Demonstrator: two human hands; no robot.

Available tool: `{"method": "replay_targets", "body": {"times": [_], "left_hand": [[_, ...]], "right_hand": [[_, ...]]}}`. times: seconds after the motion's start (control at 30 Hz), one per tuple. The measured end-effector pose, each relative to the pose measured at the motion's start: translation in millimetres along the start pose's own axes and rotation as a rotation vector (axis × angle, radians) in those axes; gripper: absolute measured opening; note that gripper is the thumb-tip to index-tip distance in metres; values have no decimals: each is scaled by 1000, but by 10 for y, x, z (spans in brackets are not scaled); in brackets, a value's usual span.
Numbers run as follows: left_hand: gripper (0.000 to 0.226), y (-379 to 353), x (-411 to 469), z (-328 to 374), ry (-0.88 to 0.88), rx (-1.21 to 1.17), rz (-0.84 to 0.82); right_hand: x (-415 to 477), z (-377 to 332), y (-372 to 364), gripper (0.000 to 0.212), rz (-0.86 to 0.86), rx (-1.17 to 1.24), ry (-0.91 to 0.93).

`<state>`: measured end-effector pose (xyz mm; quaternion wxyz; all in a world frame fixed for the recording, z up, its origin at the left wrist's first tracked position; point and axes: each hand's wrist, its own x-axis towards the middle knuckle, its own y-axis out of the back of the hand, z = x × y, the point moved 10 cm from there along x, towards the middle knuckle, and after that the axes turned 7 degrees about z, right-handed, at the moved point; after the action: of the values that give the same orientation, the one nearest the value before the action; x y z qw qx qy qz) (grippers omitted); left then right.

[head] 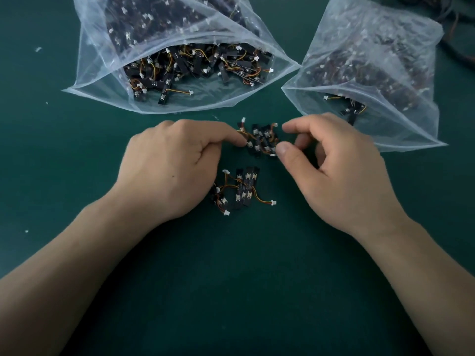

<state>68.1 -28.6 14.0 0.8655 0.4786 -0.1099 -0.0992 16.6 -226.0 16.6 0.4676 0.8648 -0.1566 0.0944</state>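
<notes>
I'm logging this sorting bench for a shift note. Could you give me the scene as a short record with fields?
surface: green mat
left bag: clear plastic, mouth open, full of small black boards with wires
right bag: clear plastic, same parts inside
tangled pile: boards and wires bunched between the hands
neat row: boards side by side, nearer the person
left hand: thumb and forefinger pinch the pile's left edge
right hand: thumb and forefinger apart at the pile's right edge; grip unclear
</notes>
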Motion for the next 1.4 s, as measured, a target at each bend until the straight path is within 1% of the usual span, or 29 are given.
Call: {"method": "replay_targets", "body": {"times": [0.07, 0.17, 0.23, 0.3, 0.4, 0.5, 0.67, 0.77, 0.83, 0.9, 1.07, 1.17, 1.4], "left_hand": [[50, -70, 55, 138, -76, 11, -57], [52, -141, 59, 236, -164, 21, -87], [49, -142, 60, 221, -179, -22, -53], [44, -121, 63, 187, -197, -121, -27], [43, -87, 57, 145, -212, -302, -34], [43, -110, 55, 129, -197, -374, -86], [42, -114, 15, 158, -203, -260, -102], [49, -136, -8, 183, -194, -266, -211], [60, -178, -34, 221, -229, -219, -317], [66, -197, -58, 247, -269, -177, -396], [67, -144, -104, 261, -340, -137, -446], [62, -167, -134, 281, -384, -121, -458], [38, -179, -127, 316, -425, -176, -388]], "right_hand": [[-14, -72, -11, 41, -28, -17, 56], [-71, -205, -109, 51, -101, -145, 192], [-80, -219, -149, 50, -129, -190, 214], [-75, -220, -155, 47, -138, -176, 216], [-75, -219, -152, 46, -143, -176, 224], [-75, -210, -131, 44, -147, -171, 232], [-109, -166, -53, 38, -132, -150, 254], [-119, -133, 5, 35, -123, -121, 255], [-130, -131, 23, 34, -128, -107, 264], [-146, -138, 28, 33, -136, -99, 276], [-158, -171, 37, 27, -159, -68, 300], [-165, -162, 32, 25, -179, -34, 292], [-196, -162, 18, 19, -217, 38, 271]]}}
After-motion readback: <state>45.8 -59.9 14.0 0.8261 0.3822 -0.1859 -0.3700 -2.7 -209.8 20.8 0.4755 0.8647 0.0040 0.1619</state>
